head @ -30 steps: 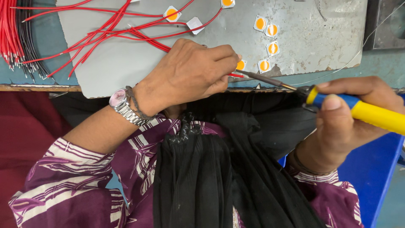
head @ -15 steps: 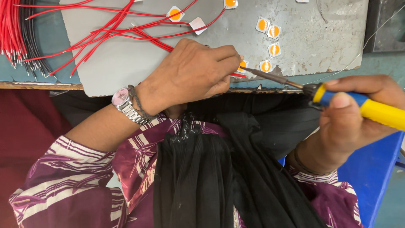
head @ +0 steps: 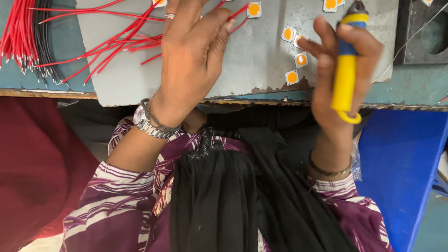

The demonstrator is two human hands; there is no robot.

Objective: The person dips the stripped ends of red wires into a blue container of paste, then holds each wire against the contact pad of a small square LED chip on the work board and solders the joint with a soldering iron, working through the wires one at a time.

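Observation:
My left hand [head: 191, 60] lies over the grey metal plate [head: 261, 60], thumb and fingers pinched on a thin red wire [head: 239, 11] whose end sticks out toward a small square white chip with an orange centre [head: 254, 9]. It wears a ring and a metal wristwatch [head: 148, 122]. My right hand [head: 333, 79] grips a soldering iron by its yellow and blue handle [head: 345, 70], held upright with the tip pointing away, at the top edge. Three more orange-centred chips [head: 293, 77] lie on the plate between my hands.
A bundle of red wires [head: 18, 32] and black wires [head: 44, 42] lies at the far left, with loose red wires [head: 116, 46] fanning across the plate. A dark block [head: 422, 32] sits at the back right. A blue surface [head: 401, 163] is low on the right.
Both hands have moved further over the plate. The soldering iron, earlier pointing left at the chips near my left fingers, now stands upright, away from them.

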